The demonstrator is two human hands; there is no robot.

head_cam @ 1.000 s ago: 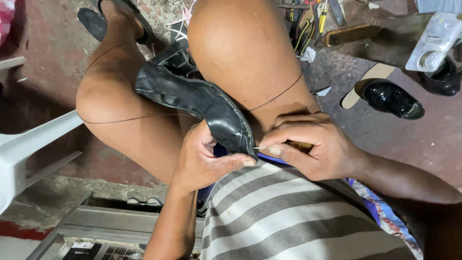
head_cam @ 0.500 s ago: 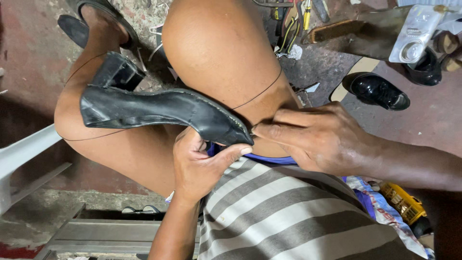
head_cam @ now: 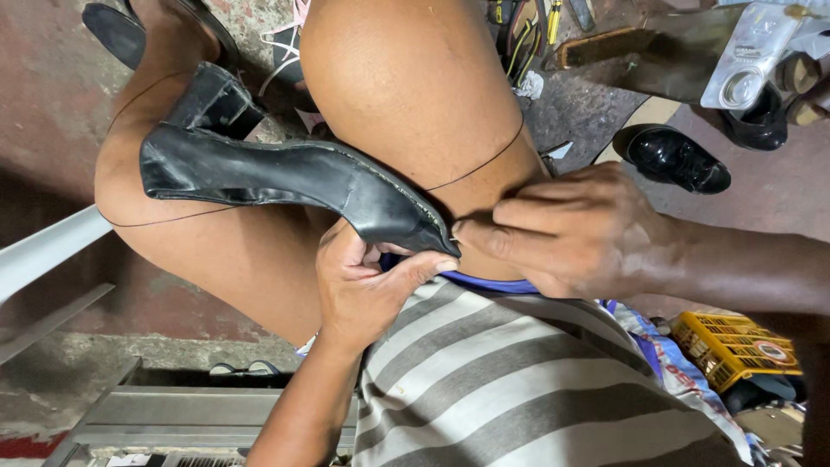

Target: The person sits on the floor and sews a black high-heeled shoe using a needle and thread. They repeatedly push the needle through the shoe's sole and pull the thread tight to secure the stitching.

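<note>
A worn black leather high-heeled shoe [head_cam: 285, 177] lay on its side across the bare thighs, block heel pointing away, pointed toe at the lap, a thin dark thread [head_cam: 480, 164] trailing from its stitched edge.

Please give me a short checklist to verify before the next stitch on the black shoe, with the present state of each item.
1. Left hand grips the black shoe at its toe: ok.
2. Shoe rests steady between the knees: ok.
3. Right hand pinches at the toe tip: ok.
4. Needle visible in the fingers: cannot tell.
5. Thread runs free over the thigh, no knots: ok.
6. Stitch line along the sole edge is even: cannot tell.
</note>
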